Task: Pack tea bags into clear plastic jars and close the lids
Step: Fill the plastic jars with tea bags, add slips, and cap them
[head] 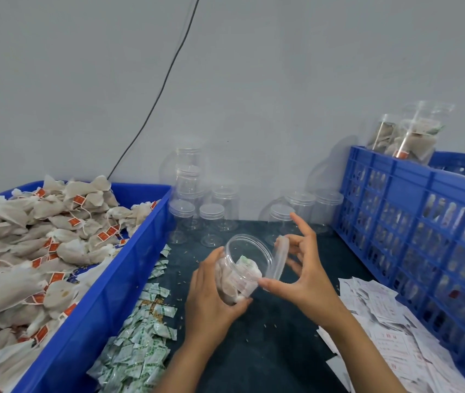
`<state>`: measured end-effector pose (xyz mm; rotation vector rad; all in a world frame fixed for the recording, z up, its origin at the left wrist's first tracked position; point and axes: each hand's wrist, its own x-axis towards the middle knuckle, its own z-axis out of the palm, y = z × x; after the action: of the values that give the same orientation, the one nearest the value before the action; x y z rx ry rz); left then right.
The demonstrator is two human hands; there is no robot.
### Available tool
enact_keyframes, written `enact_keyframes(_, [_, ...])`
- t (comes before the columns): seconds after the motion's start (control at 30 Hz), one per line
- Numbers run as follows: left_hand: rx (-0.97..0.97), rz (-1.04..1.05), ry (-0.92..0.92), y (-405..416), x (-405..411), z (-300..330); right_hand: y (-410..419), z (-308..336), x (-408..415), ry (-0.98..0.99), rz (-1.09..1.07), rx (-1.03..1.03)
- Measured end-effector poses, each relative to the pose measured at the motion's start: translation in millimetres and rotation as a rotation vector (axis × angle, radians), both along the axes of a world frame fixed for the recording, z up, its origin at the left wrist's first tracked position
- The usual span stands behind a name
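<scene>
Backdrop: grey wall (282, 80) with a black cable (166, 78) running down it, above a dark tabletop (268, 344).
Left bin: blue tub (106, 285) heaped with tea bags (27, 251).
Right crate: blue slatted crate (412, 222), filled jars on top (407, 137).
Back row: empty lidded jars (211, 214) by the wall.
Loose piles: green-white sachets (140, 336) beside the tub; paper slips (390, 336) at my right.
Jar: open jar (240, 273), tilted, tea bags inside, above the tabletop.
Left hand: my left hand (211, 296) wraps around the jar's body.
Right hand: my right hand (302, 268) pinches the clear lid (281, 259) just beside the jar's mouth, forefinger raised.
</scene>
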<state>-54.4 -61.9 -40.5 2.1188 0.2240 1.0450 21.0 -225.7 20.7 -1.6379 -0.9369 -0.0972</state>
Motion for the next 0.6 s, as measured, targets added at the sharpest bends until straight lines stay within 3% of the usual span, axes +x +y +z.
enact_keyframes(0.13, [0.083,-0.032,-0.004,-3,-1,2,13,-5,-10,-0.076,-0.046,-0.001])
enact_keyframes(0.27, [0.196,-0.032,-0.031,-5,2,3,20,-10,-13,-0.221,-0.097,-0.135])
enact_keyframes(0.33, [0.155,-0.087,-0.026,-4,4,2,22,-12,-12,-0.221,-0.123,-0.155])
enact_keyframes(0.43, [-0.175,-0.234,0.004,-4,2,5,23,-12,-11,-0.177,-0.181,-0.075])
enact_keyframes(0.6, [-1.004,-0.555,0.044,2,-1,17,23,-10,-10,-0.090,-0.252,0.073])
